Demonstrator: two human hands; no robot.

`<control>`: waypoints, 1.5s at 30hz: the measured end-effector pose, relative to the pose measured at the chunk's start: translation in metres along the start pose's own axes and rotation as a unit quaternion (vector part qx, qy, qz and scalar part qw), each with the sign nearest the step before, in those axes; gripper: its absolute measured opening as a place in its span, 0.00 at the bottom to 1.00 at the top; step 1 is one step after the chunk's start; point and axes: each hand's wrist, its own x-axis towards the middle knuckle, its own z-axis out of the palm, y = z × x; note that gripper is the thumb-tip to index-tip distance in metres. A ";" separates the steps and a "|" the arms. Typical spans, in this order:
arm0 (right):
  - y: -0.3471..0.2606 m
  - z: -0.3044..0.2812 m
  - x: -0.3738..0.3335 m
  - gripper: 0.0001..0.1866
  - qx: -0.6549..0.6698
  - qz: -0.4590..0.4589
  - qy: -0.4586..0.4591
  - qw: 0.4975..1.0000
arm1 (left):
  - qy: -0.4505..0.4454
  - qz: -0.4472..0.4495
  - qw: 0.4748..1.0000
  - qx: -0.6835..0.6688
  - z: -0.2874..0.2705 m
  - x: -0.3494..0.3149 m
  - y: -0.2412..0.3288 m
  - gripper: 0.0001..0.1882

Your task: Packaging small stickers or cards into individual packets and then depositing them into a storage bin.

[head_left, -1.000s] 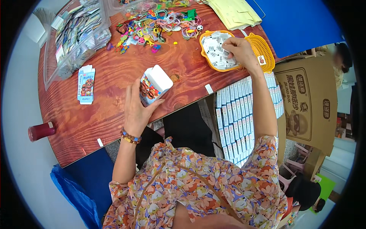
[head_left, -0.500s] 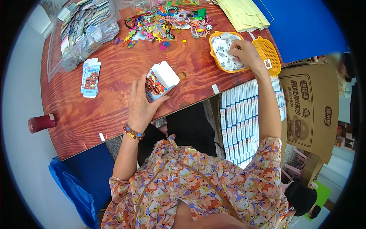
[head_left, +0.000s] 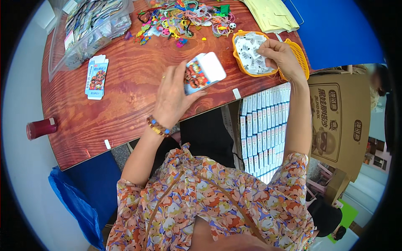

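Note:
My left hand [head_left: 173,94] grips a small printed cardboard box [head_left: 196,77] over the table. Its white flap stands out at the upper right, and colourful cartoon figures cover the front. Above an orange-yellow plastic basket [head_left: 237,56] is my right hand [head_left: 279,56], thumb and fingers pinched together. Small clear-and-white packets [head_left: 251,48] fill that basket. Whatever the pinch holds, if anything, is hidden against the packets. A flattened blue printed box [head_left: 97,79] lies at the left of the table.
Tangled colourful cords and small toys [head_left: 184,21] lie at the back. A clear bin [head_left: 63,54] of packets stands back left, yellow sheets [head_left: 272,14] back right. Another yellow basket [head_left: 299,56] sits beside my right wrist. Rows of small boxes [head_left: 264,129] stand below the table's edge, near a large carton [head_left: 339,121].
My left hand has carried the box to the right, toward the basket. My right hand has drawn slightly up and right from among the packets, fingers still pinched.

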 end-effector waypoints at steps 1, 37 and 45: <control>-0.008 0.003 -0.004 0.06 0.003 0.000 -0.004 1.000 | -0.001 -0.003 1.000 0.003 0.004 0.003 0.002 0.44; 0.105 -0.099 0.017 0.05 -0.219 0.116 0.132 0.960 | 0.000 -0.007 1.000 0.016 0.001 0.000 -0.001 0.42; 0.114 -0.098 0.022 0.12 -0.243 0.083 0.153 0.954 | -0.006 -0.011 1.000 0.012 0.003 -0.002 -0.002 0.43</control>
